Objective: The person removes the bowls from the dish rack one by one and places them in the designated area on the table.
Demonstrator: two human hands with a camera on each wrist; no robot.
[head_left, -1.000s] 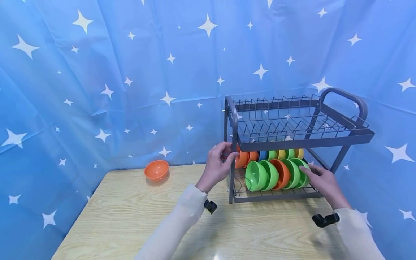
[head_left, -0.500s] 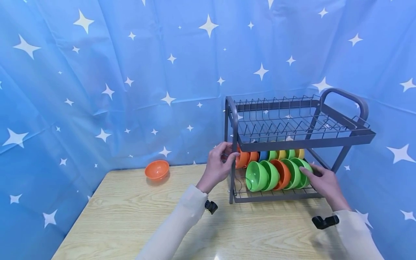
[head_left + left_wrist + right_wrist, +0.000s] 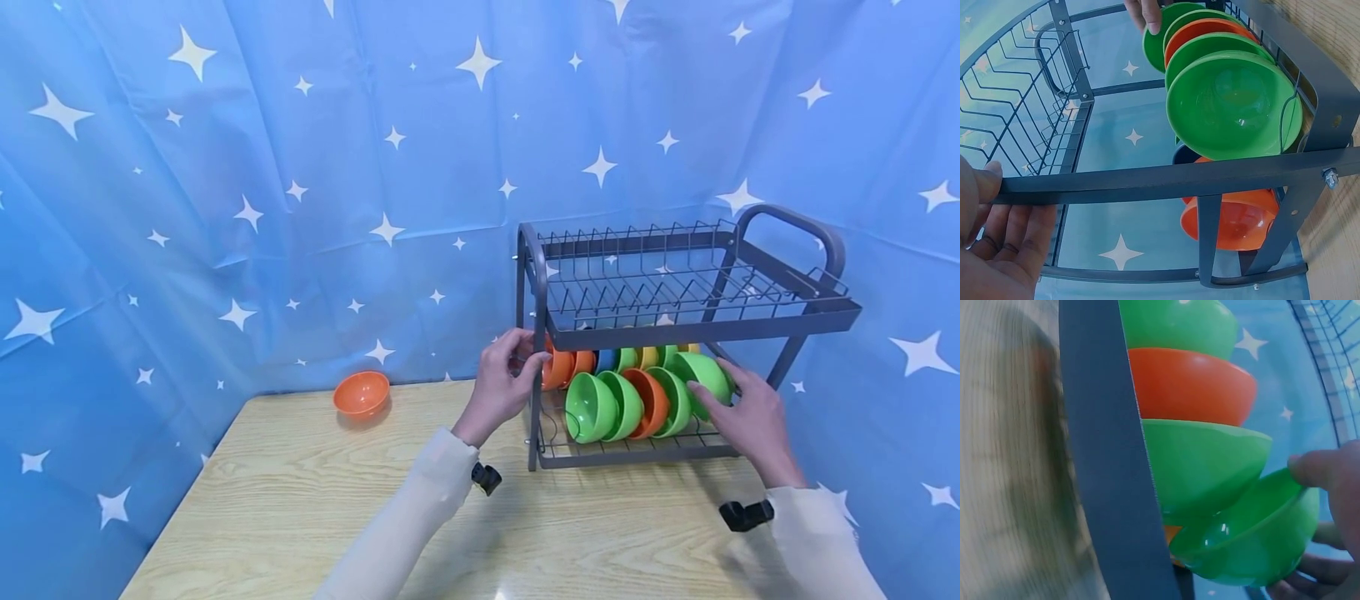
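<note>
Right hand (image 3: 750,417) grips the end green bowl (image 3: 701,377), tilted up at the right end of the rack's (image 3: 697,329) lower-tier front row; left hand (image 3: 504,385) curled round the rack's left post; orange bowl (image 3: 362,392) on table (image 3: 300,500), well apart.

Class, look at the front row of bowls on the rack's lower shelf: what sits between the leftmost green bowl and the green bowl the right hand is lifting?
Head view: between the leftmost green bowl and the lifted green bowl in the right hand stand three bowls: green, orange, green.
</note>
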